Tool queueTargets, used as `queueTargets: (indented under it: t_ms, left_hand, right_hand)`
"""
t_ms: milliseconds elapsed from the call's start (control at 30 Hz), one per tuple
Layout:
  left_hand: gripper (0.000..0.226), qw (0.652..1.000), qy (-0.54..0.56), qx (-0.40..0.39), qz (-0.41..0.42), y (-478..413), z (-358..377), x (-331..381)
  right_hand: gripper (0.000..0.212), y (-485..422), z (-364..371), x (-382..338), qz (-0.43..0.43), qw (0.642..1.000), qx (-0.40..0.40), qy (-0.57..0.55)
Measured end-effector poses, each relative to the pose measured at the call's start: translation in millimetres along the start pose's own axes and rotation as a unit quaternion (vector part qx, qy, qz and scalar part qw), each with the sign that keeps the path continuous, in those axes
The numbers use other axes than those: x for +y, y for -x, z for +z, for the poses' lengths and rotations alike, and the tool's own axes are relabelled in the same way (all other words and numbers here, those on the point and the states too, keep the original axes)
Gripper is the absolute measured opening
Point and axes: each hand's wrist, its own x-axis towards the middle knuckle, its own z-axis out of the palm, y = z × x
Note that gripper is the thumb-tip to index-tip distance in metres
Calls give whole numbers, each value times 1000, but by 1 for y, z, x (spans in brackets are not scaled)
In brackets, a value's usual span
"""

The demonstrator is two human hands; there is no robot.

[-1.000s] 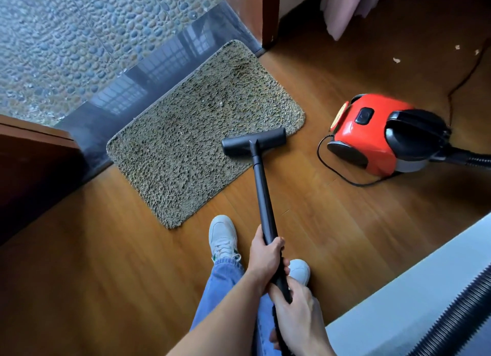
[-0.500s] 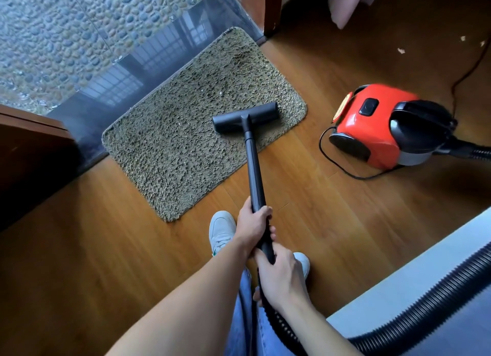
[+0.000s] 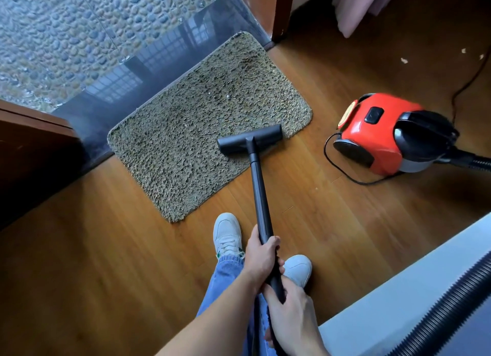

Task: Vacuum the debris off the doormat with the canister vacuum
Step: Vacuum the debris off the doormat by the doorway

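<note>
The mat lies on the wood floor against the dark sill, its long side running from 7 to 1 o'clock. The nozzle now sits on the mat's 4 o'clock edge, partly over bare floor. Half a second ago it was further up the pile, near the middle of the right half, so it has been drawn back toward the person. A second ago it was at about this same edge, so one full push-and-pull stroke looks done on that strip.

A few pale flecks show on the pile at 11 o'clock from the nozzle. That strip probably needs another pass, and the mat's left half, toward 8 o'clock, looks unswept.

The wand runs from the nozzle down to 6 o'clock. The left hand is wrapped round it. The right hand clasps its lower end just below, and both grips have stayed firm through the stroke.

The vacuum stands at 3 o'clock from the mat, well apart from it. Its hose curves in at 4 o'clock.
</note>
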Motion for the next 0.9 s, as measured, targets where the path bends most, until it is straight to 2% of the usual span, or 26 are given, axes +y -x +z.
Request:
queueTargets:
  t_ms: [100,133,233,433,600,767,900]
  left_hand:
    - [12,1000,15,20,9,-7,-15,14]
    - [13,999,21,27,11,-10,-20,21]
    - [12,999,28,43,19,-22,-34,41]
    - [11,999,10,23,22,-51,-49,77]
    - [12,999,14,28,40,-79,-58,115]
    - [11,999,24,16,45,-102,-73,159]
    - [11,999,21,18,38,-102,-77,165]
  right_hand:
    - [66,-8,9,-11,-32,999,-4,16]
    - [67,-12,12,-17,-45,999,-5,9]
    - [44,-22,12,-40,-44,999,-19,0]
    - [26,-48,23,-78,-44,998,-13,-36]
    - [27,-80,27,-115,-58,998,13,-16]
    - [26,-100,29,-160,-58,997,4,-43]
    - [26,-100,32,-167,-52,998,-8,-41]
